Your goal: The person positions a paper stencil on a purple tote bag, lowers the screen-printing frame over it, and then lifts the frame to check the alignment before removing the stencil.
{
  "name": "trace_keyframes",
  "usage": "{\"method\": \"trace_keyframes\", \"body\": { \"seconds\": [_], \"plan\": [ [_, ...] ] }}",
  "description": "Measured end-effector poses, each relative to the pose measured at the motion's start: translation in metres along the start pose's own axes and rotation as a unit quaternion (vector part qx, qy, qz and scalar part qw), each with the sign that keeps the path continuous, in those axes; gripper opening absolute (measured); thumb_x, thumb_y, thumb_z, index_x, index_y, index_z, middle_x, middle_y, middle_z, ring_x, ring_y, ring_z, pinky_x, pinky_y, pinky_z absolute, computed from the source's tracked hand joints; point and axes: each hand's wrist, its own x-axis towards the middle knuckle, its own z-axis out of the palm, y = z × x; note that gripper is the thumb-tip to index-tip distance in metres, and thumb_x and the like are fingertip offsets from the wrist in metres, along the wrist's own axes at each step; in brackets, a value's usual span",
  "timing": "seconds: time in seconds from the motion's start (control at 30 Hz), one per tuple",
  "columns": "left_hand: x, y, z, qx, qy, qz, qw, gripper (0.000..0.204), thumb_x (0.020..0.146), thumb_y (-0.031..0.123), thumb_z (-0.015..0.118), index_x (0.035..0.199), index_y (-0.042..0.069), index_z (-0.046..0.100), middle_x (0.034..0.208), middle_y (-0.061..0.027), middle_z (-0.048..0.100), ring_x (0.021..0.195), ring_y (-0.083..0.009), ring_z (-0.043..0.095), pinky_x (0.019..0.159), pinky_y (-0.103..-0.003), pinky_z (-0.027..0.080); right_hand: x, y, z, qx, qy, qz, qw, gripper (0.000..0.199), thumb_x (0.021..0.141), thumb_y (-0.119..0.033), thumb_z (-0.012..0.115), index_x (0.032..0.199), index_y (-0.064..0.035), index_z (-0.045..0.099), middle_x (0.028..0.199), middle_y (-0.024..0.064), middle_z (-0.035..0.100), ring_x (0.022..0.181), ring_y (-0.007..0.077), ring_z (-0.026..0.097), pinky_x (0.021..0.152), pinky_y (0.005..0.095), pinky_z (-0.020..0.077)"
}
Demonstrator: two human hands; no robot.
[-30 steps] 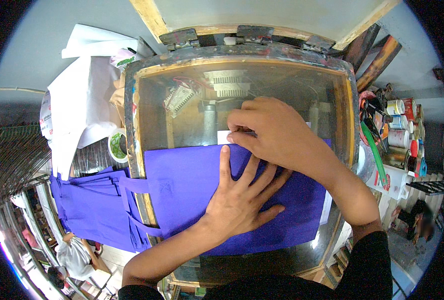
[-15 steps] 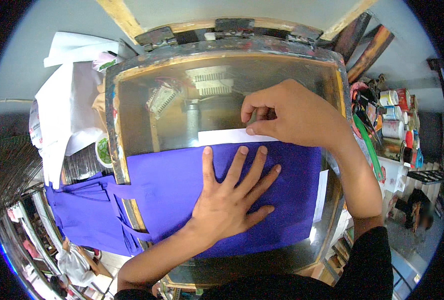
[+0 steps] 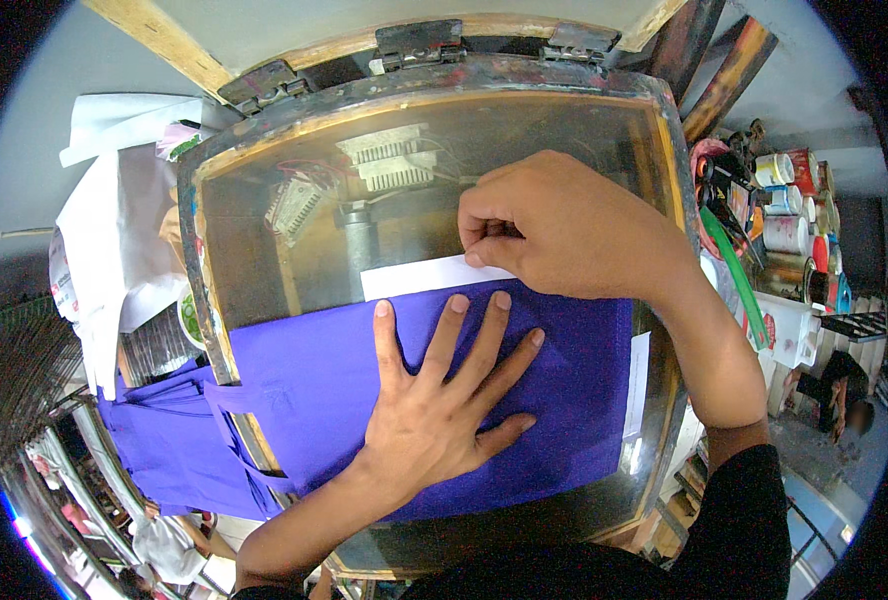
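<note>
A purple cloth bag [image 3: 304, 400] lies flat on the glass top of a wood-framed table [image 3: 554, 135], its strap reaching over the left frame. My left hand [image 3: 444, 390] presses on it, palm down and fingers spread. Along the bag's far edge runs a white strip [image 3: 414, 276]. My right hand [image 3: 564, 230] is bent over the strip's right part, thumb and forefinger pinched together at its upper edge. Whether anything is caught between those fingertips is hidden. Another white strip [image 3: 638, 385] sits at the bag's right side.
More purple bags [image 3: 169, 430] are piled left of the table, below white sheets [image 3: 129, 240]. Metal hinges [image 3: 419, 45] line the far edge. Under the glass are finned lamp-like parts [image 3: 389, 160]. Paint tins [image 3: 784, 235] and a green tool [image 3: 736, 275] stand right. Another person [image 3: 834, 390] bends beyond.
The whole view has shifted, so the table and bag appear further left. My right thumb and forefinger have closed tighter. The left hand keeps its place on the bag.
</note>
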Motion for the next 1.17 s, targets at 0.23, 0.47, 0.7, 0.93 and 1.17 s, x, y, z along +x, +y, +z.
{"method": "trace_keyframes", "body": {
  "seconds": [0.23, 0.47, 0.7, 0.93, 1.17],
  "plan": [
    [-0.001, -0.001, 0.001, 0.003, 0.003, 0.003, 1.000, 0.076, 0.086, 0.067, 0.069, 0.153, 0.033, 0.057, 0.167, -0.0118, 0.038, 0.150, -0.0407, 0.034, 0.115, -0.085, 0.014, 0.000, -0.002, -0.001, -0.010, -0.002, -0.005, 1.000, 0.011, 0.085, -0.010, 0.071, 0.088, -0.0002, 0.068, 0.085, 0.0178, 0.070, 0.082, 0.0395, 0.068, 0.074, 0.0462, 0.0528],
    [-0.001, -0.001, 0.000, 0.000, 0.001, 0.002, 1.000, 0.076, 0.086, 0.067, 0.069, 0.153, 0.032, 0.057, 0.168, -0.0117, 0.037, 0.150, -0.0404, 0.033, 0.115, -0.085, 0.014, -0.002, -0.002, 0.001, -0.013, 0.015, -0.019, 1.000, 0.010, 0.084, -0.009, 0.069, 0.088, 0.0004, 0.067, 0.086, 0.0179, 0.070, 0.082, 0.0402, 0.068, 0.075, 0.0470, 0.0526],
    [-0.001, -0.001, 0.000, -0.004, 0.001, 0.002, 1.000, 0.077, 0.086, 0.066, 0.070, 0.153, 0.032, 0.057, 0.168, -0.0116, 0.037, 0.150, -0.0405, 0.033, 0.115, -0.084, 0.013, -0.004, -0.001, 0.001, -0.021, 0.013, -0.016, 1.000, 0.011, 0.086, -0.011, 0.071, 0.091, -0.0009, 0.069, 0.087, 0.0175, 0.070, 0.083, 0.0388, 0.069, 0.074, 0.0455, 0.0536],
    [0.000, 0.000, 0.001, 0.002, -0.006, -0.005, 1.000, 0.077, 0.085, 0.067, 0.070, 0.152, 0.034, 0.058, 0.168, -0.0130, 0.037, 0.149, -0.0416, 0.036, 0.116, -0.084, 0.012, -0.015, 0.000, -0.020, 0.025, -0.026, 0.025, 0.999, 0.014, 0.085, -0.013, 0.074, 0.094, -0.0031, 0.072, 0.086, 0.0178, 0.073, 0.080, 0.0371, 0.071, 0.074, 0.0450, 0.0550],
    [0.001, 0.001, -0.001, 0.018, -0.015, -0.011, 1.000, 0.077, 0.083, 0.070, 0.070, 0.151, 0.035, 0.058, 0.169, -0.0171, 0.035, 0.151, -0.0414, 0.034, 0.119, -0.081, 0.009, -0.017, 0.009, -0.018, 0.013, -0.013, 0.016, 1.000, 0.013, 0.088, -0.010, 0.075, 0.095, -0.0001, 0.071, 0.084, 0.0188, 0.072, 0.078, 0.0301, 0.074, 0.071, 0.0414, 0.0537]
  ]
}}
